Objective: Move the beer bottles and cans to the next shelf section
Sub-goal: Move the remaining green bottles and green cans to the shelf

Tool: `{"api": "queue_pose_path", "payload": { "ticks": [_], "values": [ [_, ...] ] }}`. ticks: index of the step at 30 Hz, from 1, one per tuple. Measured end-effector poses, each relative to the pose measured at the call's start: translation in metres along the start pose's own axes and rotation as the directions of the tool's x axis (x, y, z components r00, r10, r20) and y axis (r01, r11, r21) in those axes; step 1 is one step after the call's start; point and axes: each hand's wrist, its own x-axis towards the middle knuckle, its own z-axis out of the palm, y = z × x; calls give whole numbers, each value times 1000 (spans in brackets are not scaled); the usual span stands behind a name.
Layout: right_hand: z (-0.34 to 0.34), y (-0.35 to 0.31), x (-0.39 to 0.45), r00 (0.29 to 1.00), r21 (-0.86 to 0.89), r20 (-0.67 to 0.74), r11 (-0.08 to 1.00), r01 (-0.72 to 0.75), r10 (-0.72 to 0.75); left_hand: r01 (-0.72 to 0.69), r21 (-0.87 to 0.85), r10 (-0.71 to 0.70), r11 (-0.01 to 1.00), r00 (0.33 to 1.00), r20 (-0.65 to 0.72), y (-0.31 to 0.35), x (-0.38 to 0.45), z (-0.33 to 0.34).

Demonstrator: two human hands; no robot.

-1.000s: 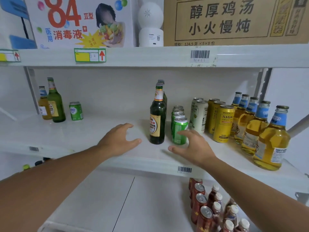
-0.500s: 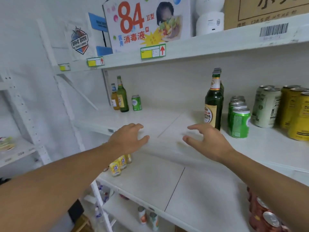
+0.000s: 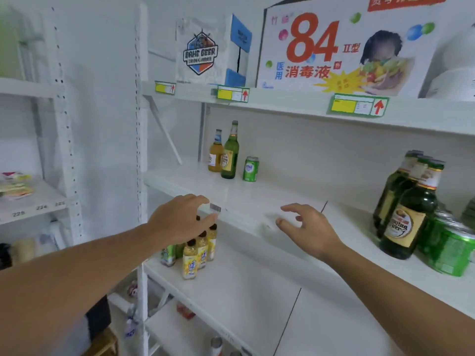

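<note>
Hands reach out in front of a white shelf point(image 3: 257, 199). The left hand point(image 3: 180, 219) floats by the front edge of the shelf, near a small barcode sticker point(image 3: 215, 207). Its fingers are spread and curled a little, and it holds nothing. The right hand point(image 3: 308, 227) floats over the bare middle of the same shelf. Its fingers are apart too, and it is empty.

Far back at the left end of the shelf stand three drinks close together. One is a yellow bottle with a blue neck point(image 3: 216, 152). Just beside it is a tall green bottle point(image 3: 230, 151). A small green can point(image 3: 250, 169) stands a little to the right of them.

At the right end of the shelf is a row of dark green beer bottles point(image 3: 408, 214), one behind the other. Green cans point(image 3: 452, 250) sit just beside them, at the edge of the view. They are well apart from both hands.

On the shelf below, under the left hand, stand small yellow juice bottles point(image 3: 191, 260) in a bunch.

On the top shelf sits a big white box with a red 84 point(image 3: 339, 47) on it. Left of it is a white box with a beer badge point(image 3: 200, 52). Green and yellow price tags point(image 3: 357, 105) hang on the edge of that shelf.
</note>
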Motion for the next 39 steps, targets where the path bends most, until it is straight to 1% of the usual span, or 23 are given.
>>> {"api": "queue_pose_path", "payload": {
  "ticks": [6, 11, 16, 21, 24, 27, 33, 37, 39],
  "values": [
    [52, -43, 35, 1000, 11, 17, 1000, -4, 4, -19, -102, 20, 995, 1000, 8, -64, 3, 5],
    [75, -55, 54, 1000, 43, 24, 999, -20, 19, -31, -143, 31, 989, 1000, -4, -86, 18, 16],
    [87, -53, 82, 1000, 52, 10, 998, -28, 28, -58, -181, 57, 982, 998, -10, -89, 51, 34],
    [98, -46, 122, 1000, 121, 20, 992, -26, 24, -52, -194, 48, 980, 999, -24, -75, 94, 49],
    [96, -37, 151, 1000, 146, 25, 989, -14, 11, -45, -130, 45, 990, 999, -2, -74, 124, 46],
    [96, -24, 186, 1000, 167, 21, 986, -15, 12, -27, -52, 27, 998, 1000, -11, -77, 159, 34],
    [114, -4, 242, 999, 246, 42, 969, -36, 26, 13, 7, -13, 1000, 1000, 15, -84, 213, 33],
    [123, 8, 269, 998, 262, 26, 963, -64, 59, 22, -19, -22, 1000, 1000, 19, -85, 250, 48],
    [125, 11, 281, 996, 266, 12, 960, -85, 85, 21, -71, -20, 997, 1000, 16, -86, 273, 58]
  ]
}}
